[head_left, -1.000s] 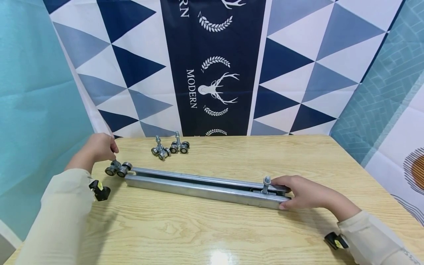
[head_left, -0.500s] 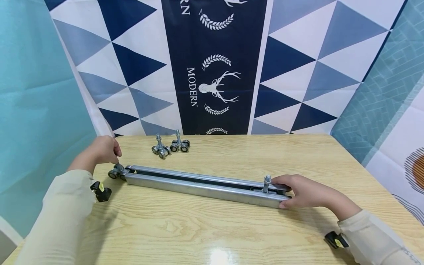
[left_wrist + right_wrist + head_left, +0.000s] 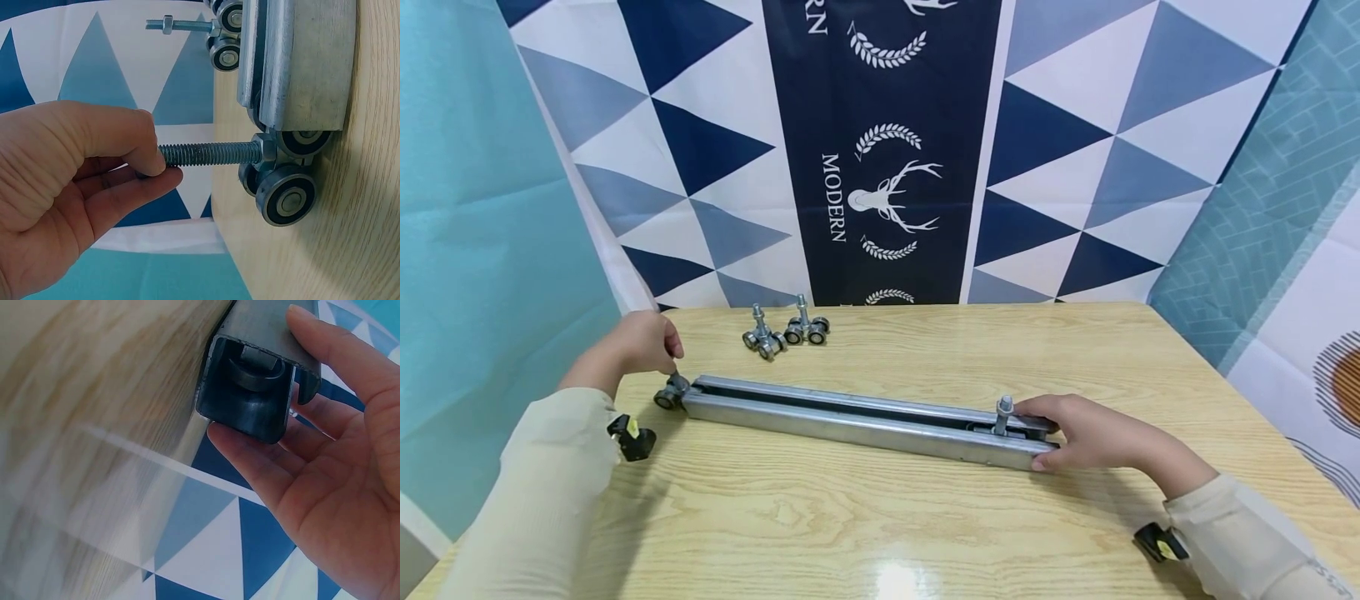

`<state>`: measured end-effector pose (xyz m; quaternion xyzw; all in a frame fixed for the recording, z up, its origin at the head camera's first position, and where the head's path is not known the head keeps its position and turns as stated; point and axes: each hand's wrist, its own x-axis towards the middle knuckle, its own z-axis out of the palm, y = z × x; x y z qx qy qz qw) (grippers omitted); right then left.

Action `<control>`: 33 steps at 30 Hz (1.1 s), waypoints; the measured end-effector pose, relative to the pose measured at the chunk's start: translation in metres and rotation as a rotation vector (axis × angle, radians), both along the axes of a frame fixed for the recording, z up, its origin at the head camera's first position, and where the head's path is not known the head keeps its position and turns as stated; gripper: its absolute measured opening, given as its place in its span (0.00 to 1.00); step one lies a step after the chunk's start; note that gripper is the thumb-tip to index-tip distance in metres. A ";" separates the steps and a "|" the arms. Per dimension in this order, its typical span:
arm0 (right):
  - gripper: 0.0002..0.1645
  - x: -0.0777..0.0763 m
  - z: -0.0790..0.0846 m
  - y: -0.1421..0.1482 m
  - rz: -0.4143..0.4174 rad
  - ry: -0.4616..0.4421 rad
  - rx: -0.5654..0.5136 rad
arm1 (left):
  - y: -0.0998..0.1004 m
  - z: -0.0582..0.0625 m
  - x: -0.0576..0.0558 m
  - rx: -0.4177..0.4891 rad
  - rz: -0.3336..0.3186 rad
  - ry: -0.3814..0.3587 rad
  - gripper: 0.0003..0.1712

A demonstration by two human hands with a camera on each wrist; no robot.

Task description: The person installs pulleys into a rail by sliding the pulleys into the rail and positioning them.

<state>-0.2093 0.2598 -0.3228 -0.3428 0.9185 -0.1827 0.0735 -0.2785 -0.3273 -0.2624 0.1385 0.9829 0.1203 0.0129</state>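
My left hand [image 3: 643, 343] pinches the threaded bolt [image 3: 209, 154] of a roller trolley [image 3: 286, 195] between thumb and fingers. One pair of the trolley's wheels is partly inside the left end of a slotted metal track [image 3: 850, 425]; the other pair is still outside it. At the track's far right end, my right hand [image 3: 1078, 433] grips both side walls, thumb on the near side. Close beside those fingers, the bolt of another trolley [image 3: 1003, 417] stands up through the slot. The right wrist view shows the track's hollow end [image 3: 250, 394] with a dark wheel inside.
Two more roller trolleys, one on the left [image 3: 763, 336] and one on the right [image 3: 807, 323], stand bolt-up on the wooden table [image 3: 865, 517] behind the track. A patterned cloth [image 3: 700, 167] hangs along the table's back edge.
My left hand has moved right with the trolley, and its leading wheels have passed from outside the track into its left end. The right hand keeps its grip in place.
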 end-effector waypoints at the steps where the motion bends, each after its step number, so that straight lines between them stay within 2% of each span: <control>1: 0.40 0.000 0.000 0.000 0.004 0.000 -0.002 | 0.001 0.000 0.000 0.003 0.001 -0.005 0.06; 15: 0.40 0.000 -0.001 0.000 -0.003 0.011 0.009 | 0.016 -0.002 0.004 0.028 -0.027 -0.025 0.07; 33: 0.40 0.000 -0.001 0.000 -0.011 -0.007 0.004 | 0.030 0.001 0.008 -0.023 -0.102 0.028 0.08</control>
